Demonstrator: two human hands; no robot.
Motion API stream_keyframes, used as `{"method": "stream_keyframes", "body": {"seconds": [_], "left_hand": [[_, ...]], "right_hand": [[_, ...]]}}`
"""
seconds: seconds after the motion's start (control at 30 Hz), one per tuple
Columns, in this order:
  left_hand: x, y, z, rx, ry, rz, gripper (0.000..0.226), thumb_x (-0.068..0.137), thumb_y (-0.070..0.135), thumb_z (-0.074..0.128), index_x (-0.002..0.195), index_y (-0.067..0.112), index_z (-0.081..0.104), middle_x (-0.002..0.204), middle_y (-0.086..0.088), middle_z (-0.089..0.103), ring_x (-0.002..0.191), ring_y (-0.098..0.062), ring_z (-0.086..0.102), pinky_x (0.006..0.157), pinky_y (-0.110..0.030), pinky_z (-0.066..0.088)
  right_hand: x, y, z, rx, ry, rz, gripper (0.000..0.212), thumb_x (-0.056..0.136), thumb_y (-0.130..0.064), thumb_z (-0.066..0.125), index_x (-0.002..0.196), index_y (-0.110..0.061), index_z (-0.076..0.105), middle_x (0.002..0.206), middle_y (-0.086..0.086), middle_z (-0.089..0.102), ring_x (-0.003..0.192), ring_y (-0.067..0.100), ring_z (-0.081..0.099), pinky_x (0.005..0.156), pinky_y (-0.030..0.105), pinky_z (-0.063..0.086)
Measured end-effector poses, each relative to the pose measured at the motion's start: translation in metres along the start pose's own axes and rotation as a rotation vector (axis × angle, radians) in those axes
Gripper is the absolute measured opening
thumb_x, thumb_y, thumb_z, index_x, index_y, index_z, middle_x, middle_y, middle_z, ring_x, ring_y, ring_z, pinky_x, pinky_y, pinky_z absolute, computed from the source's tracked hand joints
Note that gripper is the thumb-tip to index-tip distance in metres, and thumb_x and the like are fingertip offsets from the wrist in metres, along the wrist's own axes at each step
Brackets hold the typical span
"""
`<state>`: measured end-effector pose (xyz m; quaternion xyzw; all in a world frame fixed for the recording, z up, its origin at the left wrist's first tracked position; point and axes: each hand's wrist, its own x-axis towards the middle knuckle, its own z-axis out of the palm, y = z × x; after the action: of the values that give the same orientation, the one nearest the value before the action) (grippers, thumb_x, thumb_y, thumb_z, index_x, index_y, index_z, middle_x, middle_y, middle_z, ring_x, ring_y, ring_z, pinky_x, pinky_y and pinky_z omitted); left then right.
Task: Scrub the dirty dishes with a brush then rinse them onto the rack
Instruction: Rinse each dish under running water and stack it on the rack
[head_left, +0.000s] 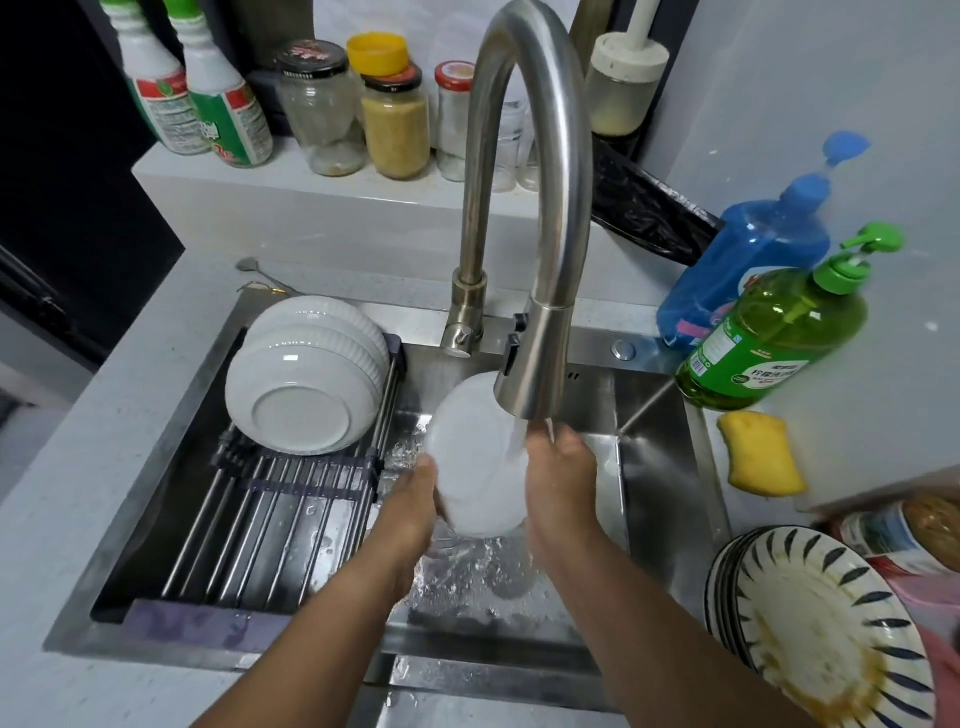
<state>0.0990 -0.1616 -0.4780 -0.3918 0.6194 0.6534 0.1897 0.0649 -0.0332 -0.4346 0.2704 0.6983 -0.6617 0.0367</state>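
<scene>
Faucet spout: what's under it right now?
Under the faucet spout, running water hits a white bowl held on edge by both hands, left and right, over the sink. The bowl and splashing water cover the drain.

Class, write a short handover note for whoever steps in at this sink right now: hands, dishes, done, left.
Left hand and right hand both grip a white bowl under the running faucet.
Done: white bowls lie stacked upside down on the rack.
Left: finish rinsing this bowl and rack it; then scrub and rinse the stained patterned plates stacked at the right. No brush is visible; a yellow sponge lies nearby.
</scene>
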Motion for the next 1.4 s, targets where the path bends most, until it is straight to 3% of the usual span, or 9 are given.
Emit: {"method": "stream_keyframes", "body": {"seconds": [0.1,0.3,0.47,0.67,0.8,0.9,1.07,1.3,1.4], "left_hand": [[-0.007,0.014,-0.011,-0.066,0.056,0.029,0.061,0.106,0.058,0.032,0.147,0.016,0.05,0.149,-0.011,0.053,0.128,-0.029,0.057,0.104,-0.045,0.049],[-0.022,0.049,-0.032,-0.345,-0.221,-0.083,0.074,0.093,0.07,0.049,0.118,0.003,0.065,0.107,-0.02,0.072,0.091,-0.035,0.071,0.078,-0.048,0.064],[-0.021,0.044,-0.024,-0.429,-0.178,-0.144,0.043,0.106,0.034,0.049,0.126,-0.002,0.063,0.102,-0.021,0.075,0.082,-0.035,0.074,0.06,-0.046,0.063],[-0.025,0.032,-0.015,-0.374,-0.1,-0.008,0.036,0.11,0.038,0.042,0.12,0.013,0.064,0.092,-0.006,0.08,0.084,-0.025,0.076,0.07,-0.045,0.063],[-0.036,0.027,-0.001,-0.34,-0.191,-0.012,0.046,0.108,0.051,0.035,0.114,0.019,0.068,0.098,-0.006,0.08,0.087,-0.023,0.078,0.076,-0.045,0.064],[-0.038,0.031,0.004,-0.377,-0.262,-0.038,0.06,0.105,0.057,0.031,0.12,0.012,0.068,0.105,-0.015,0.078,0.101,-0.029,0.075,0.089,-0.048,0.06],[-0.017,0.04,-0.013,-0.366,-0.211,-0.059,0.069,0.103,0.06,0.033,0.128,0.002,0.062,0.111,-0.021,0.076,0.101,-0.031,0.076,0.068,-0.035,0.063],[-0.016,0.052,-0.028,-0.19,-0.132,0.063,0.046,0.107,0.055,0.034,0.108,0.025,0.07,0.104,-0.002,0.08,0.102,-0.026,0.074,0.094,-0.054,0.057],[-0.012,0.049,-0.035,-0.205,-0.157,-0.018,0.051,0.104,0.057,0.041,0.116,0.017,0.071,0.111,-0.012,0.078,0.108,-0.036,0.072,0.099,-0.064,0.051]], "right_hand": [[-0.012,0.0,0.004,-0.105,-0.156,-0.123,0.016,0.095,-0.034,0.068,0.091,-0.019,0.071,0.073,-0.009,0.067,0.065,0.007,0.061,0.054,0.017,0.044],[-0.036,0.023,-0.002,-0.493,-0.447,-0.464,0.018,0.093,-0.043,0.064,0.094,-0.025,0.066,0.072,-0.005,0.066,0.063,0.01,0.061,0.057,0.036,0.051],[-0.033,0.034,-0.019,-0.824,-0.554,-0.763,0.04,0.098,-0.055,0.044,0.125,-0.033,0.064,0.115,-0.011,0.073,0.102,0.008,0.066,0.088,0.035,0.055],[-0.015,0.042,-0.04,-1.185,-0.603,-0.619,0.075,0.099,-0.06,0.002,0.154,-0.026,0.038,0.163,-0.003,0.033,0.152,0.013,0.023,0.124,0.03,0.012],[0.017,0.034,-0.02,-1.204,-0.627,-0.448,0.067,0.105,-0.054,0.014,0.161,-0.019,0.022,0.17,0.006,0.004,0.157,0.018,-0.001,0.127,0.04,0.002],[0.012,0.016,-0.003,-1.111,-0.782,-0.456,0.056,0.108,-0.049,0.017,0.161,-0.032,0.013,0.167,-0.012,-0.01,0.154,0.009,-0.014,0.125,0.043,-0.009],[-0.018,0.005,-0.013,-1.076,-1.056,-0.629,0.052,0.109,-0.045,0.014,0.161,-0.039,0.007,0.167,-0.021,0.001,0.153,0.0,-0.003,0.125,0.035,-0.005],[0.033,0.035,-0.089,-1.385,-0.69,-0.886,0.06,0.098,-0.016,0.044,0.156,-0.025,0.031,0.165,-0.005,0.026,0.151,0.011,0.024,0.125,0.05,0.018],[0.046,0.034,-0.096,-1.313,-0.587,-0.906,0.07,0.09,-0.017,0.066,0.152,-0.032,0.038,0.166,-0.002,0.023,0.144,0.018,0.038,0.116,0.036,0.035]]}}
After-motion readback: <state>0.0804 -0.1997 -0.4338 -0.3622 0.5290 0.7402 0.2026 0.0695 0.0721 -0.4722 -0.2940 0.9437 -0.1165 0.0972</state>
